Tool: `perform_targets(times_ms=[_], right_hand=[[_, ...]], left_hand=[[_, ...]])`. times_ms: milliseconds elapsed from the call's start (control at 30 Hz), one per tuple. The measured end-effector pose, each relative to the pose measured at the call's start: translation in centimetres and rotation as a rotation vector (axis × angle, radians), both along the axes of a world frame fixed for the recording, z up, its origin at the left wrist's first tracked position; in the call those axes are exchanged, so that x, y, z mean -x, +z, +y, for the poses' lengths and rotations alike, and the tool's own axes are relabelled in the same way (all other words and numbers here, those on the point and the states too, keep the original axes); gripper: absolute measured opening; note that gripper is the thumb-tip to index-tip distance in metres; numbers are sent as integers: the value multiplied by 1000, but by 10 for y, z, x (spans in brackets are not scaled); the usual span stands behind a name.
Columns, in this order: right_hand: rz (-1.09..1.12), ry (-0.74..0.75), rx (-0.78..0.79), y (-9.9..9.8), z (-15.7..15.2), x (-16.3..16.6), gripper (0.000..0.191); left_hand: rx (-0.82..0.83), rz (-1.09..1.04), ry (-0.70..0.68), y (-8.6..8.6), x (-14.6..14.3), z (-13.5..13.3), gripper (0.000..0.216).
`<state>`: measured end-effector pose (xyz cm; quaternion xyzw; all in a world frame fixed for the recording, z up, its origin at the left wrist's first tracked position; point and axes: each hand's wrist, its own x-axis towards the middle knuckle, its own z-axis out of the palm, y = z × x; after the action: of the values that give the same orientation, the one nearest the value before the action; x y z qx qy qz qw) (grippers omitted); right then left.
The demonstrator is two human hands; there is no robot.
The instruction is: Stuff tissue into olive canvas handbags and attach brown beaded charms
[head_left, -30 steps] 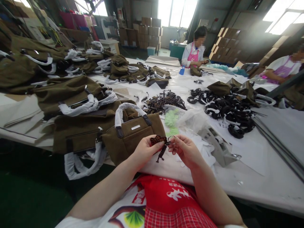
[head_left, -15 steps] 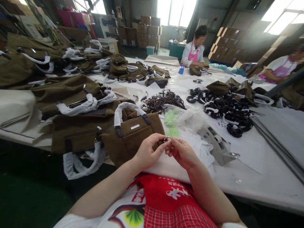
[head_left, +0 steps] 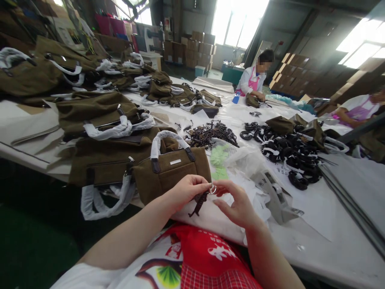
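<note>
Bags (head_left: 96, 114): olive-brown, heaped along your left on the counter (head_left: 319, 249), their handles wrapped in white.
Front bag (head_left: 168, 176): standing just beyond your left forearm, handle up, small metal plate facing you.
Left hand (head_left: 189, 190): narrow – thumb and fingers pinched together on the dark charm, close to its ring.
Dark charm (head_left: 197, 205): below your left fingertips, hanging above the counter's near edge; its upper part is hidden by your hand.
Ring (head_left: 215, 189): bright metal, between your two hands, at the charm's upper end. Whether its coil is parted is too small to tell.
Strappy heap (head_left: 215, 134): dark pieces on the counter beyond your hands, past the front bag's far corner.
Right hand (head_left: 237, 202): fairly wide, thumb well apart from the fingers, forefinger reaching to the ring; you cannot tell whether it touches.
Step at the ring: you seem to be working or adjusting it on the charm, with the left hand as the anchor.
Next move at the ring: probably calls for a steady left pinch while your right thumb closes toward the forefinger – lightly, so the ring doesn't twist away.
Tape dispenser (head_left: 275, 196): grey, right of your right hand, untouched.
</note>
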<state>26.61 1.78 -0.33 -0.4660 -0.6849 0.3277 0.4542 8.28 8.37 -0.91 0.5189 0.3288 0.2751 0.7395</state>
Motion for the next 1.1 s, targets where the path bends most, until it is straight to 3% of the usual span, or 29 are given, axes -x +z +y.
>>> perform_targets(times_ms=[67,167,267,367,500,700,933,1100], right_hand=[[-202,82,-73,8,0,-3,24],[-312,60,-62,9,2,-5,6],[-199,2,83,2,1,-4,15],[65,29,283,-5,0,-2,27],[356,71,458,-10,-1,3,35],[553,88,532,-25,1,3,35],[455,97,337,-21,7,7,26],[762,265,576,-22,10,18,26]], left_hand=[[66,3,-27,-3,1,1,39],[38,64,-104,-4,2,1,41],[-329,97,-15,6,6,-4,35],[-757,80,63,20,12,-11,27],[-955,174,4,29,14,-14,16],[-957,248,80,22,8,-11,22],[-727,212,189,16,6,-10,26],[-746,246,203,19,11,-7,23]])
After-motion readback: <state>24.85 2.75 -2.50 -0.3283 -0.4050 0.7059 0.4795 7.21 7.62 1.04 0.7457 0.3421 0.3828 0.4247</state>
